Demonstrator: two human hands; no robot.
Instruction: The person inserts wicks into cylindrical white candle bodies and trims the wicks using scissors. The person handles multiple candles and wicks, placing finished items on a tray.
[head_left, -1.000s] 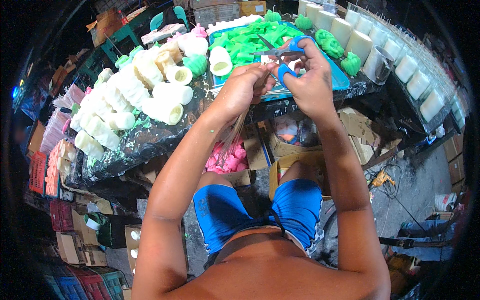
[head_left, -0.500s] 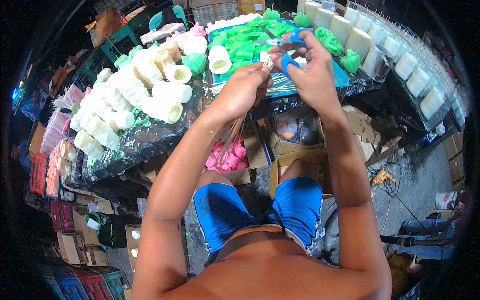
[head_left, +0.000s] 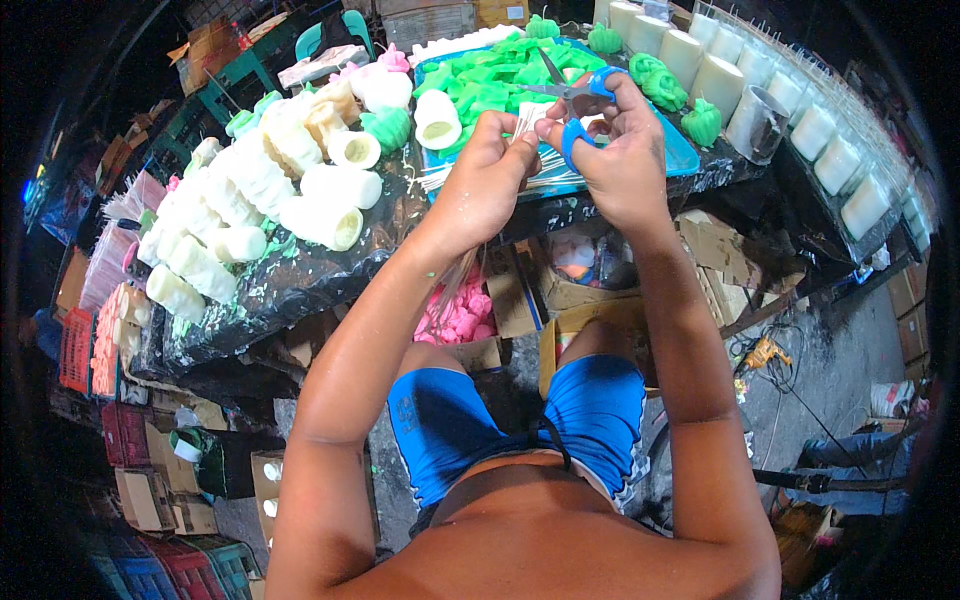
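The left hand has its fingers pinched tight around a bundle of thin wicks; the bundle is up in the air above the near edge of the blue tray, with pale tips poking up and long brown tails hanging down past the wrist; the right hand has its thumb and fingers curled in the blue loops of the scissors, and the two blades are spread apart, pointing far and left; some right fingers seem to touch the wick tips, but I cannot tell how hard; the wicks look very light, thin and bendy, so they may slide apart if the squeeze gets loose; the best place to hold them is just under the tips, all in one bunch; the scissors look hard and a bit heavier, and the loops are the safe part to hold; in the tray lie green wax shapes, with pale loose wicks along the near side; the tray sits on the dark counter; white hollow candles lie to the left, and a metal jug stands to the right.
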